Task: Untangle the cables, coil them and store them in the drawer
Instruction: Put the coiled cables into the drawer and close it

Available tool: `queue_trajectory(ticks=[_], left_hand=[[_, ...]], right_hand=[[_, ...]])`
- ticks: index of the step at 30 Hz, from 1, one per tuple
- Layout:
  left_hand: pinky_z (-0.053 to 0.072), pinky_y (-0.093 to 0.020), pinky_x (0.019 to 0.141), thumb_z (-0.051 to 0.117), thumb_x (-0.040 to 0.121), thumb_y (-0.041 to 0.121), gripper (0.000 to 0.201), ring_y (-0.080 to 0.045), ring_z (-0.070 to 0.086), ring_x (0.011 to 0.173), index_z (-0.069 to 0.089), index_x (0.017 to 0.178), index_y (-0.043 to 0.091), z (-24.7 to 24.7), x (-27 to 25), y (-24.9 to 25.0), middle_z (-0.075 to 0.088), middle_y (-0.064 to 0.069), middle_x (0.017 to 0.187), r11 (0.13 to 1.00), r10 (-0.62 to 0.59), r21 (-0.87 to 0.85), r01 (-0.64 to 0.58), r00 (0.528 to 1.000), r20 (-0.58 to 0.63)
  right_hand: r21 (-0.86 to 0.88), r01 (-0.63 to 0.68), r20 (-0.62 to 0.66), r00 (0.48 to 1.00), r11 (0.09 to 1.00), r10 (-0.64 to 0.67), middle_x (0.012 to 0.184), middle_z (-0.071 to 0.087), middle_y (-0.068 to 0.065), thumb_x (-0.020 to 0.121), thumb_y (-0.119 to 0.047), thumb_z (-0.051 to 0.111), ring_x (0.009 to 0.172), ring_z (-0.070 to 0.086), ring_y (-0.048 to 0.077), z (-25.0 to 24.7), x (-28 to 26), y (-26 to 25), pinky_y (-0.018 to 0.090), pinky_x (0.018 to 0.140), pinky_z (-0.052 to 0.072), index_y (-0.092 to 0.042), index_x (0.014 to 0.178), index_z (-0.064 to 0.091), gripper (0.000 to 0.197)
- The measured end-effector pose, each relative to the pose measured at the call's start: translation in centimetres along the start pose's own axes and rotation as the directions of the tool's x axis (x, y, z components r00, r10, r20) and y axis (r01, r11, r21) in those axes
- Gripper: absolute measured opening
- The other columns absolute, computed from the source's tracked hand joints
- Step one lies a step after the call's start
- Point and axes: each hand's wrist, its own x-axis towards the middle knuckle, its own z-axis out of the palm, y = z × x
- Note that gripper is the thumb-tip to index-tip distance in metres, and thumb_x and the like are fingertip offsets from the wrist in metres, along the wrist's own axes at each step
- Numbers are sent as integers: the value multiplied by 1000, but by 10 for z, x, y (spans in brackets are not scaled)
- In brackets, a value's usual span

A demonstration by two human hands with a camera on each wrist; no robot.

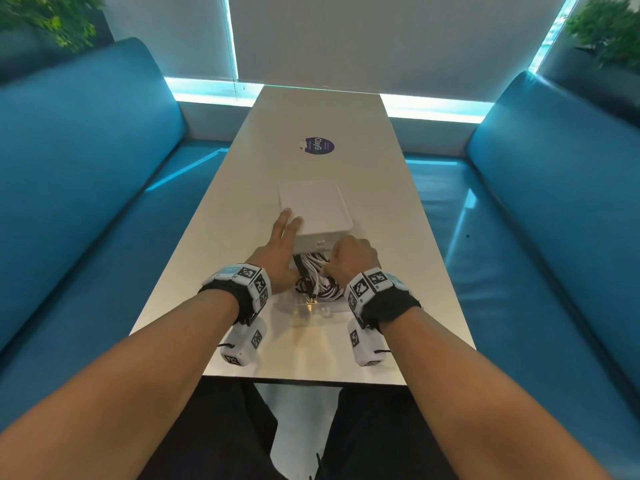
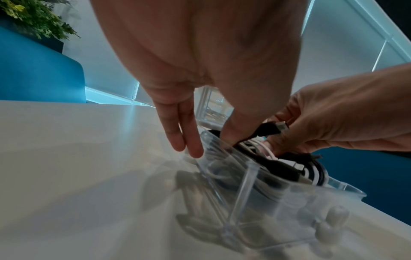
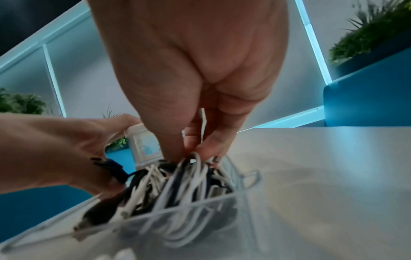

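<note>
Scene: A person seated at a long pale table (image 1: 242,188) between blue benches works at a small white storage unit (image 1: 313,206) whose clear plastic drawer (image 2: 249,177) is pulled out toward them.

Cables: A bundle of black and white cables (image 1: 317,278) lies inside the open drawer. In the right wrist view the strands (image 3: 177,181) look heaped and looped more than neatly separated; whether each one is a tidy coil cannot be told.

Left hand: The left hand (image 1: 282,251) rests beside the drawer's left wall, two fingers (image 2: 184,130) straight and relaxed against the clear plastic, the thumb reaching down among the cables; it clamps nothing that shows.

Right hand: The right hand (image 1: 353,259) is curled over the drawer's right side, its fingertips (image 3: 209,146) pinched on a loop of white cable, while a black plug end (image 2: 270,126) pokes out from between its fingers in the left wrist view.

Progress: No cable is seen loose on the table, so the untangling and coiling appear largely finished and the storing is under way.

Left to do: By these views, the last loops want tucking below the rim, the hands drawn clear, and the drawer pushed shut into the unit.

Risk: A plug standing proud of the rim could foul the drawer as it closes.
</note>
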Motion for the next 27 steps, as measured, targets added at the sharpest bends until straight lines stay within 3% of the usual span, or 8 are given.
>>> queue_trajectory(ticks=[5,10,12,15,18,21,24,27], left_hand=[[49,-39,92,61,88,25,88,-30,57,120,6,156,31,-7,1,1,-19,20,160,998,21,-51,-20,999,26],[54,-44,89,78,79,35,109,-29,63,113,0,155,35,-4,-2,-1,-28,24,157,998,35,44,-36,999,25],[56,-46,85,81,74,40,115,-30,64,109,-1,154,36,-1,-2,1,-29,24,156,995,24,99,-24,1000,-5],[55,-44,83,84,71,41,116,-30,65,106,4,154,30,2,-2,6,-21,18,160,988,5,153,1,999,-43],[55,-44,85,78,78,35,101,-32,64,108,10,153,28,2,1,4,-13,16,161,988,24,154,-15,998,-60],[49,-49,94,59,91,25,71,-34,58,117,20,150,28,-5,6,1,-5,11,163,986,48,162,-35,995,-82],[32,-53,110,48,96,24,54,-30,33,142,28,146,28,-9,9,3,4,4,165,960,84,278,-43,987,-137],[18,-51,119,44,100,22,46,-26,14,151,31,144,24,-6,11,8,5,0,166,955,95,291,-51,986,-137]], right_hand=[[28,78,39,996,997,-79,94,60,10,81,-24,68,88,60,29,-6,-4,2,34,79,50,-8,84,67,16],[98,96,123,987,991,-108,54,50,4,75,-39,64,49,51,25,-18,-10,3,31,53,50,-16,46,49,39],[61,103,146,983,993,-111,59,53,3,69,-50,75,51,50,20,-21,-14,0,27,52,43,-17,49,55,44],[-84,164,164,975,983,-149,91,61,5,65,-51,83,80,61,23,-18,-19,-5,30,67,49,-14,85,70,45],[-144,188,110,979,971,-173,98,64,7,68,-48,84,90,64,27,-7,-19,-7,32,71,49,-12,98,69,50],[-122,161,64,986,980,-154,85,65,6,69,-48,84,83,62,25,-3,-17,-7,31,68,46,-14,78,67,38],[-92,151,25,989,984,-149,80,62,8,80,-48,72,84,55,25,-2,-19,-6,32,69,42,-20,57,53,41],[18,150,69,986,988,-151,66,58,7,90,-32,60,69,58,28,1,-17,-1,30,62,42,-19,51,49,43]])
